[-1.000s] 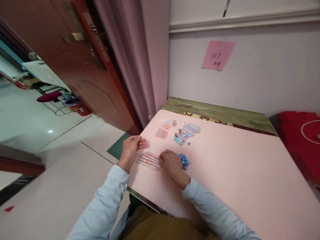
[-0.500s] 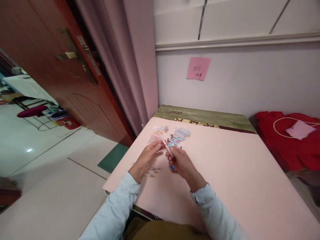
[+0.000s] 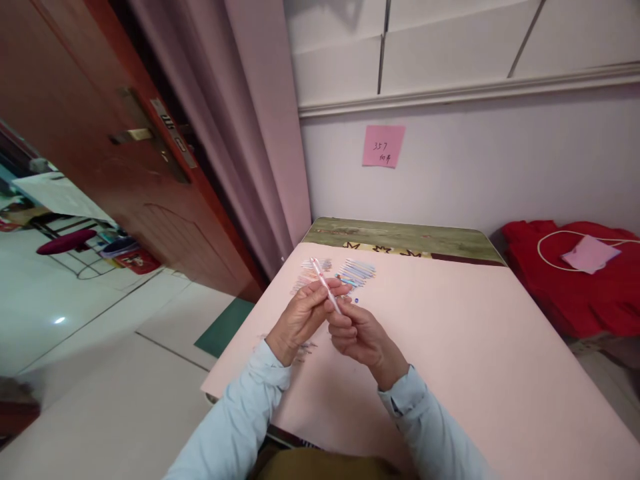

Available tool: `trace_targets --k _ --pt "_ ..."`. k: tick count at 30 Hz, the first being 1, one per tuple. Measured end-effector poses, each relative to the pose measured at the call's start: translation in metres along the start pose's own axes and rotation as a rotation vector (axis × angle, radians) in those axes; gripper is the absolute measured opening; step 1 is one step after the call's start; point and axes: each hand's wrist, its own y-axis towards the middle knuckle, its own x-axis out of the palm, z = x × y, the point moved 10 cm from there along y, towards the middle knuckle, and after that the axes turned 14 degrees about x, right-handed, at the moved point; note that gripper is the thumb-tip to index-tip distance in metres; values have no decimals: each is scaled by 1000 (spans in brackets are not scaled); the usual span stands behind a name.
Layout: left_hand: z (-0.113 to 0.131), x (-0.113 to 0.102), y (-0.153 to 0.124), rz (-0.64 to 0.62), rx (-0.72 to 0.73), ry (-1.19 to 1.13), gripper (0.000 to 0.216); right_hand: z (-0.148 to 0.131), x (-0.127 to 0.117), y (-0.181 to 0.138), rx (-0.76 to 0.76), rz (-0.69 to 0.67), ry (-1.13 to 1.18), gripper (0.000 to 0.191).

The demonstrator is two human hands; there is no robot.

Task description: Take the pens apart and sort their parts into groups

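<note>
A slim whitish pen [image 3: 324, 283] with reddish marks is held tilted above the table, its upper end pointing away to the left. My left hand [image 3: 299, 319] pinches it around the middle, thumb on the near side and fingers behind. Its lower end sits in the curled fingers of my right hand [image 3: 364, 339]. Beyond my hands lie a row of blue pens [image 3: 359, 270] and a group of pale and pinkish pens [image 3: 303, 280]. More pens [image 3: 306, 351] lie partly hidden by my left wrist. A small round blue thing [image 3: 357, 300] lies beyond my right hand.
The table has a pale pink cover [image 3: 450, 333] and a green wood-look strip [image 3: 400, 231] along its far edge. A pink note [image 3: 383, 146] is on the wall. Red cloth [image 3: 560, 293] lies to the right. A brown door [image 3: 165, 220] and a curtain [image 3: 245, 133] stand at left.
My left fingers, which were partly apart beside the pen, now close around its middle. The pen has shifted slightly left in view, and my right hand stays at its lower end.
</note>
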Motion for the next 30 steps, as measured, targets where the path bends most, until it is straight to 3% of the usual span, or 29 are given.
trace_targets --k 3,9,11,15,20,25,30 --pt "0 -1 1 67 4 19 23 -3 -5 -1 -44 98 -54 37" --pt "7 -5 0 133 48 144 29 -27 -15 -14 -334 397 -411 40" --pt "7 -7 -2 130 29 170 32 -29 -17 -15 -354 458 -471 42" --pt "0 -4 -8 39 -92 199 46 -11 -27 -4 -162 447 -394 56" --pt "20 -15 -5 148 57 268 36 -20 -25 -9 -295 429 -334 43" --pt "18 -15 -3 124 43 301 35 -9 -29 -4 -155 423 -254 48" --pt "20 -18 -2 133 61 304 33 -16 -20 -8 -252 378 -268 41"
